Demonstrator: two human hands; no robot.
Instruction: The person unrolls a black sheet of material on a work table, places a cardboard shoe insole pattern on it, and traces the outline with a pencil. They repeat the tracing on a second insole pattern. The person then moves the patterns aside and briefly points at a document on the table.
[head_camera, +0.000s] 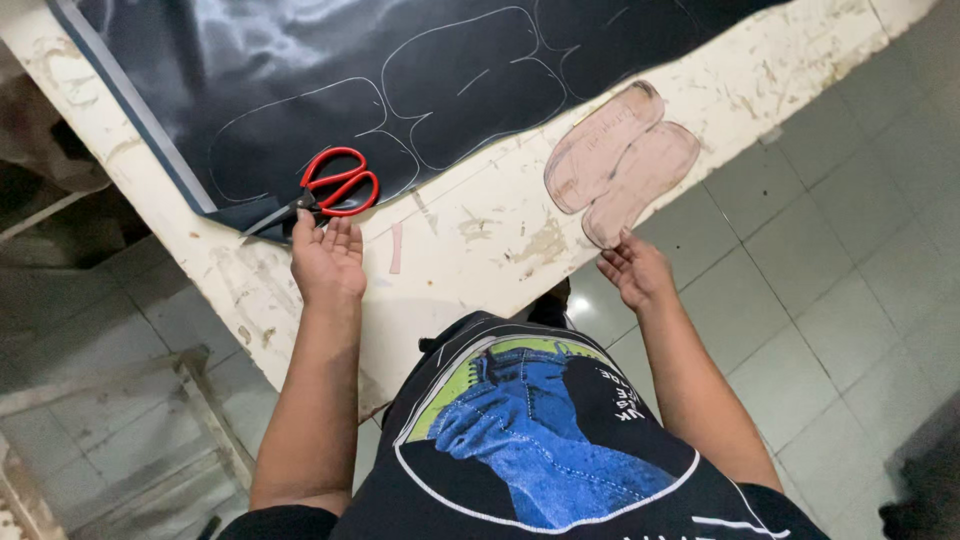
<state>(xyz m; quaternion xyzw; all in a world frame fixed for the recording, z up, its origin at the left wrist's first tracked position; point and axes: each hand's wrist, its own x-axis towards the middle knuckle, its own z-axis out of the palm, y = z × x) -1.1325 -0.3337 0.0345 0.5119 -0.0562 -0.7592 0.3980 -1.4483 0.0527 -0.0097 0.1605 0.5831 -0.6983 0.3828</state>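
The left hand (328, 258) lay flat and unclenched on the table (470, 260), fingertips just short of the red-handled scissors (325, 190), whose long axis ran leftward over the dark sheet (300, 60). The right hand (634, 270), fingers loosely curled and grasping nothing, touched the near tip of the pinkish paper pattern (620, 160).

- the person wore a black t-shirt (560, 470) with short sleeves that ended high on the upper arms.
- the shirt's front carried a large round print, ringed by a thin white line.
- inside the ring sat a blue denim-textured figure against a yellow-green panel, with black filling the rest.
- small white lettering curved along one edge of the print; it was too small to make out.
- a thin white stripe ran near the shirt's lower right edge.
- both forearms were bare from the sleeves down.
- the left hand (328, 262) and the right hand (636, 270) were bare, with no gloves, rings or watch showing.
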